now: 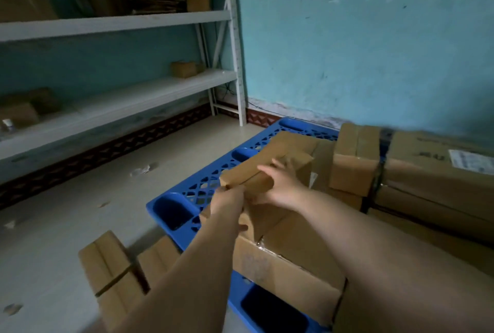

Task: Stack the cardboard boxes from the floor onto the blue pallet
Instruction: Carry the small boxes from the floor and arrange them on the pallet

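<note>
small brown cardboard box [250,172] tilted above blue pallet [203,188], boxes [288,268] stacked there

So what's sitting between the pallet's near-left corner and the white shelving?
In the head view, mostly bare pale floor with a few paper scraps. No boxes stand between the blue pallet and the shelving.
</note>
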Demonstrator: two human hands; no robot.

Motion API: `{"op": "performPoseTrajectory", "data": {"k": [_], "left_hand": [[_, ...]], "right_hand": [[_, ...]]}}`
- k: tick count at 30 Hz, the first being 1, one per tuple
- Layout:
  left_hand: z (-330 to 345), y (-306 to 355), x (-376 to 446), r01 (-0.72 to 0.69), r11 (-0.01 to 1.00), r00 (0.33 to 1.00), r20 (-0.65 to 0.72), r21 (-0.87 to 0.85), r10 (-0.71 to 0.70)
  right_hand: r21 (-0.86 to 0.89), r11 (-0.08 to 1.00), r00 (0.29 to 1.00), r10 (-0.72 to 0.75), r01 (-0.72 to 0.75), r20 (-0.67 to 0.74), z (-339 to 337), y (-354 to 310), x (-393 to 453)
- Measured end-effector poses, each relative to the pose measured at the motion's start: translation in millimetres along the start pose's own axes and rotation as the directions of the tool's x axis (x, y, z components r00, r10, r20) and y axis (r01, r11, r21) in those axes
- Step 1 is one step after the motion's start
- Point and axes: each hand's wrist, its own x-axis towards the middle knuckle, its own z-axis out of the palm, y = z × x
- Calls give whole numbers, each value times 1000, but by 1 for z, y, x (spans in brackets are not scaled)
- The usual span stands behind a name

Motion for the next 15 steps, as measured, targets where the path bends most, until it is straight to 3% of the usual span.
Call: {"op": "performPoseTrajectory", "data": {"k": [4,8,15], "left_hand": [[28,-15,4,-60,998,991,123,24,57],[34,-25,15,-178,974,964,225,139,144],[21,-44,38,-144,970,981,157,194,114]], "right_hand": [[-238,964,992,-127,119,-18,19,17,2],[-470,878,982,-157,92,-102,4,31,17],[-428,900,968,-26,-86,-250,-26,54,44]]}}
